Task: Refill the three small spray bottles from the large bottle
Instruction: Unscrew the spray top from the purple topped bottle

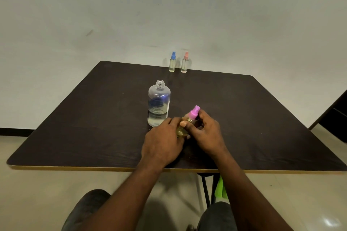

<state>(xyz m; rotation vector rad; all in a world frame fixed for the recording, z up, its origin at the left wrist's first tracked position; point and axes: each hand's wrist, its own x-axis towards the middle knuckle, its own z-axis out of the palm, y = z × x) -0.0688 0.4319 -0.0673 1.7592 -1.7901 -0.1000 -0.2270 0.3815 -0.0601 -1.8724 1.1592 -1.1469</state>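
large bottle [159, 103] stands just beyond the hands; bare table [253, 118] either side

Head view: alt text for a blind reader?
Left hand and right hand hold a magenta-capped spray bottle at the table, beside the open large bottle. A blue-capped bottle and a pink-capped bottle stand farther back.

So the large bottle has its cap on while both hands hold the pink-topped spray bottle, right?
No: the head view shows the large bottle uncapped, neck open. The left hand and right hand do hold the pink-topped spray bottle.
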